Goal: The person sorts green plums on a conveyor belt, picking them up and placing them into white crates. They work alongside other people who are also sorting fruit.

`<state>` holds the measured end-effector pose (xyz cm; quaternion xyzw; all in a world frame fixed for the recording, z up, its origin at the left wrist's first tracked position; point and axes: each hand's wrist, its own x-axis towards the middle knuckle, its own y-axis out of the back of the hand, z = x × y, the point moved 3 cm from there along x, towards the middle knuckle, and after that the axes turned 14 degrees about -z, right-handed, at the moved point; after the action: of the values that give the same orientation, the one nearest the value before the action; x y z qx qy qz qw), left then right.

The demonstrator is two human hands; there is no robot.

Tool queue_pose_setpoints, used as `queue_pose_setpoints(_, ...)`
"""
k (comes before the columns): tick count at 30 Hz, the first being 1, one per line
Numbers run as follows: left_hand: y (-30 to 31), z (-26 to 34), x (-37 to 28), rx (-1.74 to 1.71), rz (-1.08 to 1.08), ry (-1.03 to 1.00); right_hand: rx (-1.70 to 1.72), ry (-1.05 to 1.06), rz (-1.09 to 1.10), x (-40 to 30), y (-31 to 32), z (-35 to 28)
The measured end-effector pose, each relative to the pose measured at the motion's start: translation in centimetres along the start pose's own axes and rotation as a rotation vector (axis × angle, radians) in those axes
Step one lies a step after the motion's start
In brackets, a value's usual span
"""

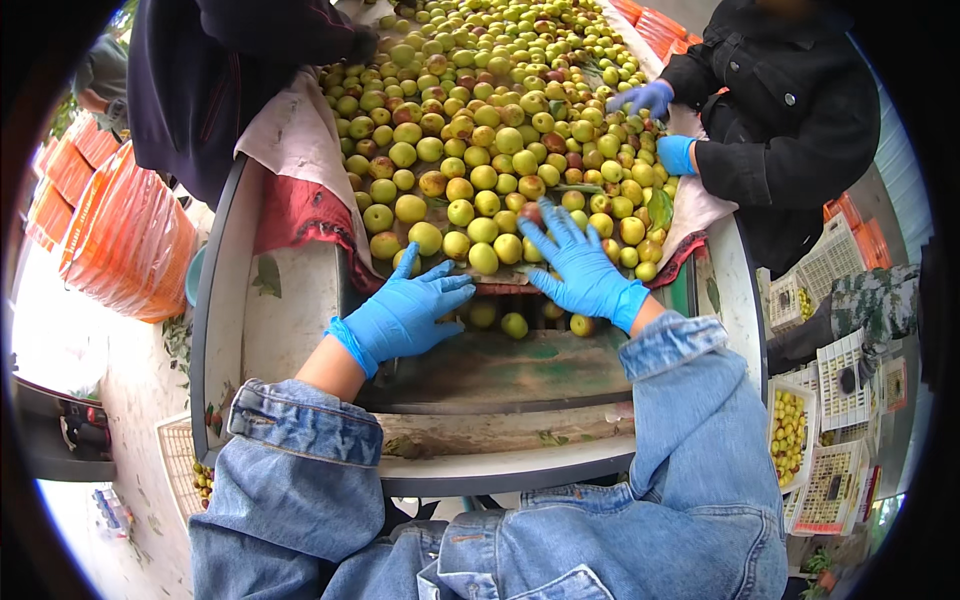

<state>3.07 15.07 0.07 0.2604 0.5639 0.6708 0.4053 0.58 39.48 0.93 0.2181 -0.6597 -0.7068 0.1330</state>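
Note:
Many round green and reddish-brown fruits, apparently jujubes (482, 178), cover a sloping sorting table lined with pale cloth (296, 127). At its lower edge is my left hand (405, 311), in a blue disposable glove, fingers spread near the front fruits. My right hand (581, 266), gloved alike, reaches over the right front of the pile with its fingers apart. One dark reddish fruit (531, 213) lies by its fingertips; whether they touch is unclear. Below the cloth's edge, a few fruits, including a green one (514, 325), sit at the top of a worn greenish board (495, 367).
A co-worker's blue-gloved hand (677, 155) rests at the table's right side; another person's dark sleeve (277, 34) is at left. Wrapped orange crates (131, 232) stand on the left floor. White crates (829, 480) and a fruit-filled one (787, 431) stand right. The metal frame (510, 476) runs before me.

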Motion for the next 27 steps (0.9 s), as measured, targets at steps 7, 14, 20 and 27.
queue_pose_setpoints(7, 1.1, -0.1, -0.1, 0.028, 0.149, 0.235, -0.002, 0.077, 0.043, 5.9, 0.4, -1.8)
queue_pose_setpoints(14, -0.1, -0.7, -0.5, 0.018, 0.101, 0.096, 0.219, 0.213, 0.079, 7.8, 3.9, -5.7)
queue_pose_setpoints(20, 2.4, 0.2, 0.4, -0.084, 0.273, -0.003, -0.113, 0.164, 0.309, 13.6, 2.4, -6.5)
queue_pose_setpoints(27, 1.1, -0.7, -1.1, 0.112, 0.257, 0.252, 0.088, 0.223, 0.184, 13.9, 3.5, -7.3)
